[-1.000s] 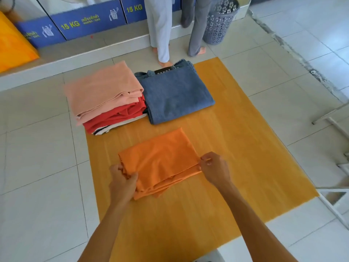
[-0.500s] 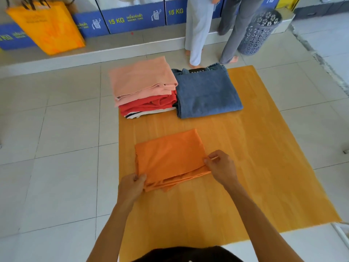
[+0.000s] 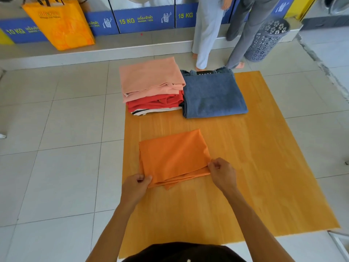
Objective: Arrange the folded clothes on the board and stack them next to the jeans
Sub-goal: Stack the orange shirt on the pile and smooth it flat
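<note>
Here, line by line:
Orange cloth: the folded orange garment [image 3: 172, 157] lies flat on the near-left part of the wooden board [image 3: 264, 167], its layered edges facing the person.
Left hand: the left hand [image 3: 135, 187] sits at the garment's near-left corner, fingers [image 3: 146, 179] closed in a pinch on the stacked layers there.
Right hand: the right hand [image 3: 222, 173] is at the near-right corner, fingers [image 3: 212, 164] curled tight on the fabric's edge.
Between the hands: the near edge of the orange garment runs from one pinch to the other, a small flap showing below it.
Jeans: the folded jeans [image 3: 213, 95] rest on the far part of the board, waistband away from the person, well apart from the orange garment.
Stack: the clothes stack [image 3: 153, 86] stands just left of the jeans and touches them; a pink piece on top, red below, a striped white piece at the bottom. It overhangs the board's far-left corner.
Gap: bare board lies between the orange garment and both piles.
Floor: pale floor tiles [image 3: 56, 129] surround the board.
Beyond the board: two people's legs [image 3: 207, 31] stand just behind the jeans, a grey perforated basket [image 3: 266, 40] to their right, an orange bag [image 3: 60, 23] on the ledge at far left.
</note>
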{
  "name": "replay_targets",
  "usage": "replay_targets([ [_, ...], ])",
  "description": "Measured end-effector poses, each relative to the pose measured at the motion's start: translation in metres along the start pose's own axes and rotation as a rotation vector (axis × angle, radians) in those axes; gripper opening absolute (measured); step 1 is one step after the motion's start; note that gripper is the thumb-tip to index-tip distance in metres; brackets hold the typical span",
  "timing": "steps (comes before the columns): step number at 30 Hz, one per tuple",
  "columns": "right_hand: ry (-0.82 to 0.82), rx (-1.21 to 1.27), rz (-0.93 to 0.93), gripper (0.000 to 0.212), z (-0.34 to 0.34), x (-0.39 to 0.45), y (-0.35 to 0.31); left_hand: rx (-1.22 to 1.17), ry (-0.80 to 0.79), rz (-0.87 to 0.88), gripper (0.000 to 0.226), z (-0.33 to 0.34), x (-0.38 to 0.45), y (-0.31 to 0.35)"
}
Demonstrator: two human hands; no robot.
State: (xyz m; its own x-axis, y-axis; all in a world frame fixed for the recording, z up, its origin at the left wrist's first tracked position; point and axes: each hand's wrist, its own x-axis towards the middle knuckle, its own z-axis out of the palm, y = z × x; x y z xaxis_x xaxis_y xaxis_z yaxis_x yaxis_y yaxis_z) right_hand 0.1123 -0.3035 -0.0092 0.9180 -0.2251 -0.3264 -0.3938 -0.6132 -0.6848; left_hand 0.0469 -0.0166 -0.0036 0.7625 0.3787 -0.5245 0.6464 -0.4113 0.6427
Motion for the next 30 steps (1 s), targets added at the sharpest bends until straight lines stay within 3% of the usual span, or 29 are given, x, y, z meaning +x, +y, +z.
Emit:
replay_targets([
  [4, -0.014, 0.077, 0.106, 0.02, -0.005, -0.002, 0.009, 0.011, 0.005, -0.002, 0.021, -0.003, 0.002, -0.005],
  [11, -0.063, -0.078, 0.185, 0.024, -0.004, -0.011, 0.018, 0.066, 0.029, 0.002, 0.016, -0.004, 0.002, -0.013],
  [14, -0.068, -0.127, 0.171, 0.008, -0.009, -0.001, 0.004, 0.092, 0.013, -0.018, 0.015, -0.006, 0.007, -0.01],
  [16, -0.023, -0.125, 0.137, 0.023, -0.013, 0.007, 0.001, 0.11, 0.031, -0.038, 0.011, -0.007, 0.01, -0.004],
  [19, -0.005, -0.085, 0.104, 0.041, -0.01, 0.022, -0.014, 0.023, 0.072, -0.069, 0.036, -0.008, 0.017, 0.013],
  [23, -0.155, -0.047, 0.169, 0.062, 0.003, 0.035, -0.042, -0.21, 0.014, -0.183, 0.082, 0.0, 0.031, 0.046],
  [27, -0.413, 0.036, 0.272, 0.073, 0.011, 0.038, -0.052, -0.194, -0.063, -0.204, 0.092, 0.012, 0.038, 0.055],
  [30, -0.402, 0.049, 0.237, 0.061, 0.016, 0.036, -0.05, -0.23, -0.138, -0.212, 0.089, 0.013, 0.041, 0.051],
])
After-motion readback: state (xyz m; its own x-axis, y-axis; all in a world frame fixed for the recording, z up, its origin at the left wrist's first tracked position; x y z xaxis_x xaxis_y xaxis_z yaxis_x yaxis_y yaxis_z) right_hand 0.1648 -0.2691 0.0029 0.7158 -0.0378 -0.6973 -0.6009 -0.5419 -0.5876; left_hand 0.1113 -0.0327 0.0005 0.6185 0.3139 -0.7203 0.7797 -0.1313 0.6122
